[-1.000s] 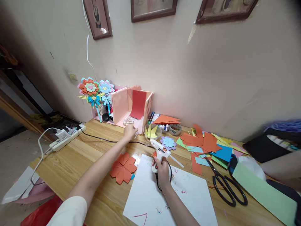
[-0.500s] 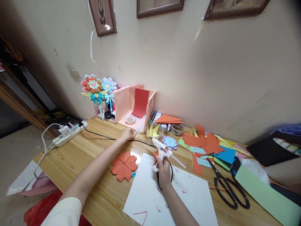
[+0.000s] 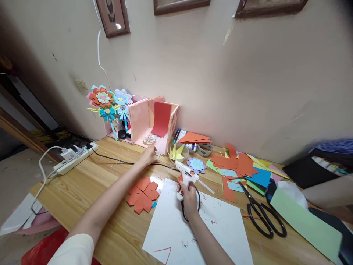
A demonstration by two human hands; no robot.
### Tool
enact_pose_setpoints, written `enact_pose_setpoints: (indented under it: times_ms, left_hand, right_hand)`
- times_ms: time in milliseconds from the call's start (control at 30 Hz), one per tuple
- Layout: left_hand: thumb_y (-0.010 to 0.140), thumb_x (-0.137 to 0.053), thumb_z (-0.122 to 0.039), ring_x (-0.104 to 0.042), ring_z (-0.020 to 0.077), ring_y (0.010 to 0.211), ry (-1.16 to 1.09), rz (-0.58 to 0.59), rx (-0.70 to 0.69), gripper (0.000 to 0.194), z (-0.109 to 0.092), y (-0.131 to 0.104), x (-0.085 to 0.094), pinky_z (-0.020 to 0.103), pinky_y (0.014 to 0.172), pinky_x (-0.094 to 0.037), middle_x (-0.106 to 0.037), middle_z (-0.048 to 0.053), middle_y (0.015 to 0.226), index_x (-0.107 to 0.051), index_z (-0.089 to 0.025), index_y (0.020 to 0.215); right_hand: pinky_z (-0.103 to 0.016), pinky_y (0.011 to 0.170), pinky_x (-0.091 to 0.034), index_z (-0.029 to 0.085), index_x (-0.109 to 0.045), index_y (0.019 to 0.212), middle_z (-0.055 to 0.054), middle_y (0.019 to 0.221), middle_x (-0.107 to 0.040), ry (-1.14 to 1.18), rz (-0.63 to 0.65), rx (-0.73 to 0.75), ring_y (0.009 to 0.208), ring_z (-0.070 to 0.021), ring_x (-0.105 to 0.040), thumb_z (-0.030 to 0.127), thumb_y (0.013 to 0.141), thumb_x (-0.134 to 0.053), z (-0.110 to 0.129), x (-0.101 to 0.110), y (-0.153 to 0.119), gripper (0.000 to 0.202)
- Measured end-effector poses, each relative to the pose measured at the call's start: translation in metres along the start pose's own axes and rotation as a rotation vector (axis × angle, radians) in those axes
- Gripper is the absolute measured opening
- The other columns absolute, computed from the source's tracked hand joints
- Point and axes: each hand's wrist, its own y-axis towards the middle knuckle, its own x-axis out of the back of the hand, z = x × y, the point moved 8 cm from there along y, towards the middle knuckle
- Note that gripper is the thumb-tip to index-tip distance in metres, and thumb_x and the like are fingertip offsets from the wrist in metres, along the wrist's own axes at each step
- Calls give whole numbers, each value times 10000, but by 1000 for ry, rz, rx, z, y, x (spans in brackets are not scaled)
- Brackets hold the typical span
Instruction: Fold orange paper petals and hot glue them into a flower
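My right hand [image 3: 190, 200] is wrapped around the handle of a white hot glue gun [image 3: 185, 173], above a white sheet of paper [image 3: 220, 224]. A translucent glue stick [image 3: 206, 186] pokes out of its back, and its nozzle points toward a clear bowl [image 3: 179, 158]. At the front of a pink box [image 3: 139, 119], my left hand [image 3: 149, 155] reaches out with its fingers curled, beside a small pale stick [image 3: 159, 156]. What those fingers hold, if anything, is hidden. Near the left forearm lies an orange paper flower [image 3: 143, 195], and a blue-purple paper flower [image 3: 196, 165] rests behind the gun.
A power strip [image 3: 74, 160] sits at the table's left edge, its black cord [image 3: 118, 161] running across to the gun. Paper flowers on stems [image 3: 106, 99] stand back left. At right are coloured paper scraps [image 3: 237, 165], black scissors [image 3: 261, 213] and a green sheet [image 3: 306, 224].
My left hand has moved slightly farther in toward the pink box, its fingers still curled. The right hand keeps the glue gun almost in place. The whole view has shifted a little.
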Motion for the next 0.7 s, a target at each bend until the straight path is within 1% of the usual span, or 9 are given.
enact_pose_setpoints:
  times_ms: [67,200,267,400,500,600,633,700]
  left_hand:
    - [473,-780,-278,-548,202,837,-5,12,-44,494,-2,3,0,269,647,-380,-565,37,927,-500,-202,874]
    - [570,-727,-283,-539,174,740,-38,12,-101,352,-7,12,-3,261,616,-369,-553,2,797,-495,-209,823]
    - [607,-700,-292,-528,168,706,-57,-10,-107,304,-8,15,-4,261,605,-365,-543,-5,763,-490,-209,810]
    - [635,-672,-263,-517,158,686,-109,-53,-110,237,-10,17,-7,261,614,-382,-535,-10,735,-491,-199,774]
    - [655,-650,-244,-529,149,696,-159,-69,-96,190,-10,16,-3,259,642,-414,-550,-3,743,-507,-187,766]
    - [705,-599,-236,-554,146,748,-202,-74,-69,108,-9,1,12,253,674,-438,-586,28,812,-539,-173,768]
    - [733,-568,-241,-558,150,767,-210,-77,-57,79,-9,-9,19,254,684,-440,-597,40,822,-552,-168,760]
    - [788,-509,-286,-563,153,751,-218,-56,-41,144,-8,-36,33,261,691,-441,-617,39,783,-582,-172,738]
  right_hand:
    - [-245,622,-345,193,-473,585,30,569,-510,7,0,-5,562,-127,-445,436,786,-512,0,0,0,318]
    - [-245,621,-346,193,-475,580,28,561,-510,8,-20,-3,570,-132,-452,440,777,-523,0,1,0,319]
    - [-245,627,-347,193,-475,582,26,566,-509,10,-25,-2,585,-135,-459,436,777,-524,1,1,0,315]
    - [-245,644,-346,192,-469,591,34,571,-494,9,-17,0,600,-132,-461,425,787,-521,2,1,0,308]
    - [-248,651,-351,192,-469,602,38,573,-492,8,-4,-5,597,-130,-463,421,788,-522,3,0,-1,300]
    - [-254,643,-361,191,-475,609,30,575,-508,5,16,-1,592,-134,-472,417,786,-519,6,-2,-1,290]
    - [-254,635,-363,192,-475,609,29,574,-510,1,25,-2,586,-134,-472,416,785,-517,7,-3,-1,288]
    - [-253,615,-363,195,-467,601,28,566,-509,-11,34,-10,570,-132,-464,411,783,-517,9,-4,-2,286]
